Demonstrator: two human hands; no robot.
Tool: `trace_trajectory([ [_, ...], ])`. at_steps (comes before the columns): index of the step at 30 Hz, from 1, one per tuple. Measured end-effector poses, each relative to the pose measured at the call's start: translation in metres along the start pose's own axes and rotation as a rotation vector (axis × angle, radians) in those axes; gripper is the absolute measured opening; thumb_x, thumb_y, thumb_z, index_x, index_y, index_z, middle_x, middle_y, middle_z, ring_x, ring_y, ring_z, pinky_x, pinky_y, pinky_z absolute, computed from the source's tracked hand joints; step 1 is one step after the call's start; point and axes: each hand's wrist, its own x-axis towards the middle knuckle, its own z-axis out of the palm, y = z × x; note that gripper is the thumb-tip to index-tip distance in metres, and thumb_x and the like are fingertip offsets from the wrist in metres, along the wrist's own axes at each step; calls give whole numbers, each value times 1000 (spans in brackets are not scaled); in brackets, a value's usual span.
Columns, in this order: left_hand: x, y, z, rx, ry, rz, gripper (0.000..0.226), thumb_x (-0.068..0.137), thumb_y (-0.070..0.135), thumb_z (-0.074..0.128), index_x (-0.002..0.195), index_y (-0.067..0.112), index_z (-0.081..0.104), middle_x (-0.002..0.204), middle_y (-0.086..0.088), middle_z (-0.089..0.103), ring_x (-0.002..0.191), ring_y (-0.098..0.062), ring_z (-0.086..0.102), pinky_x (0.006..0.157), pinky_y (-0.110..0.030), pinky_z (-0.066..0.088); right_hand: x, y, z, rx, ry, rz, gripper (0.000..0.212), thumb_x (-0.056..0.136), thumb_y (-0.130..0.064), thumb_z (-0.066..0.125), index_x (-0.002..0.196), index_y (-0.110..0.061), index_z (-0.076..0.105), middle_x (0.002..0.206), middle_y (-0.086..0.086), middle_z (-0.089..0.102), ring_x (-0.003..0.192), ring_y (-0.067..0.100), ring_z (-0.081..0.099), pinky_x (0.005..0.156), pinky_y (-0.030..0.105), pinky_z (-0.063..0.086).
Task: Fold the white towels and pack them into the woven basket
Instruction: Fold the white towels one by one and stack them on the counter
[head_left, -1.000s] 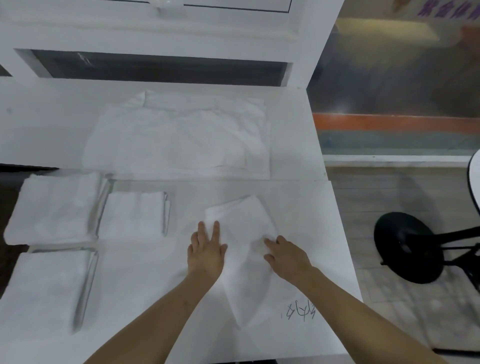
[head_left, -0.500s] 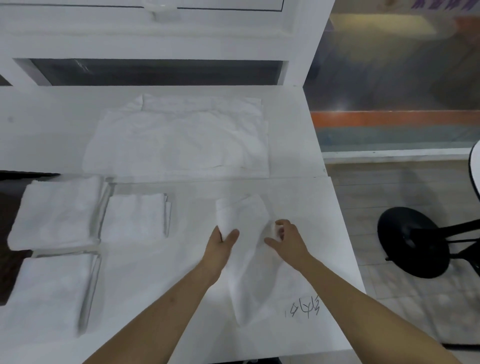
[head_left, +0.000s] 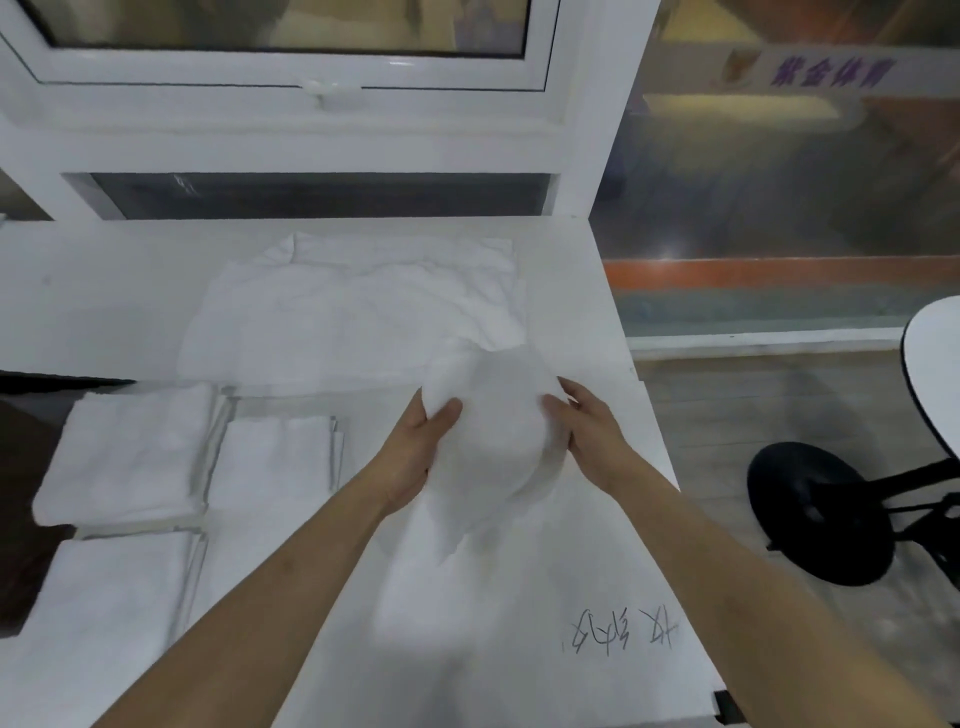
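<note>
A white towel (head_left: 493, 436) hangs lifted above the white table (head_left: 519, 649), bulging between my hands with its lower end drooping toward the tabletop. My left hand (head_left: 415, 447) grips its left edge, thumb on top. My right hand (head_left: 582, 421) grips its right edge. A pile of unfolded white towels (head_left: 353, 306) lies spread at the back of the table. Three folded white towels sit at the left: one at the far left (head_left: 130, 452), one in the middle (head_left: 275, 457), one at the near left (head_left: 104, 613). No woven basket shows in view.
Handwritten marks (head_left: 623, 631) are on the tabletop near its right front. A white window frame (head_left: 322, 145) runs behind the table. To the right, off the table edge, stands a black stool base (head_left: 810, 514) on the floor beside a white round tabletop (head_left: 935, 364).
Both hands went from pressing the towel flat on the table to gripping its side edges and lifting it up and away from me. The view tilted upward.
</note>
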Motion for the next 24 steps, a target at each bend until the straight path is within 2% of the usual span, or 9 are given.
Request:
trace_trajectory([
  [4, 0, 32, -4, 333, 97, 204, 29, 100, 38, 61, 123, 21, 60, 111, 5, 71, 107, -16, 69, 85, -35, 55, -6, -38, 0, 6, 14, -124, 44, 95, -13, 71, 138, -16, 60, 123, 10, 73, 115, 29, 69, 99, 42, 55],
  [7, -10, 35, -10, 432, 167, 319, 17, 97, 27, 68, 105, 13, 65, 99, -7, 70, 92, -16, 68, 79, -35, 53, -19, -51, -5, -87, 30, -183, 42, 91, -8, 74, 131, -11, 64, 121, 7, 75, 115, 23, 70, 100, 36, 55],
  [9, -22, 19, -21, 572, 190, 379, 9, 94, 26, 72, 99, 20, 69, 96, 3, 73, 91, -11, 68, 81, -28, 52, -33, -46, -10, -225, 36, -194, 33, 88, -7, 77, 120, -12, 71, 112, 1, 78, 108, 17, 72, 97, 30, 55],
  [11, -38, -9, -35, 761, 169, 404, 20, 90, 31, 73, 109, 29, 71, 107, 21, 73, 100, 4, 67, 87, -15, 49, -47, -25, -17, -336, 22, -183, 23, 85, 3, 77, 102, -12, 73, 97, -9, 78, 95, 9, 71, 87, 19, 55],
  [13, -50, -48, -52, 917, 99, 391, 40, 90, 28, 73, 129, 30, 65, 127, 32, 62, 117, 10, 60, 100, -8, 42, -61, 7, -24, -483, 9, -160, 30, 82, 15, 73, 90, -14, 69, 87, -10, 76, 86, 7, 69, 82, 15, 51],
  [15, -60, -87, -66, 1001, -1, 305, 45, 93, 27, 71, 136, 30, 59, 135, 28, 56, 125, 6, 56, 105, -9, 39, -77, 40, -29, -592, -38, -89, 29, 83, 12, 73, 90, -16, 70, 92, -5, 76, 90, 8, 70, 86, 18, 50],
  [19, -80, -139, -74, 967, -72, 159, 44, 96, 26, 69, 137, 36, 56, 138, 18, 61, 126, 5, 56, 107, -14, 41, -104, 91, -38, -700, -118, 6, 28, 91, 1, 71, 95, -27, 71, 100, -13, 75, 102, 6, 69, 94, 22, 51],
  [21, -87, -149, -72, 956, -73, 152, 46, 96, 22, 70, 135, 39, 55, 137, 20, 61, 125, 7, 56, 106, -12, 40, -111, 102, -40, -699, -130, 16, 27, 92, -1, 70, 96, -27, 70, 102, -13, 74, 105, 6, 68, 97, 23, 50],
  [24, -89, -152, -70, 949, -64, 148, 38, 97, 23, 67, 129, 41, 57, 128, 26, 64, 117, 8, 60, 99, -14, 46, -110, 102, -42, -675, -136, 30, 22, 94, -2, 69, 99, -24, 69, 106, -13, 75, 109, 5, 68, 97, 21, 51],
])
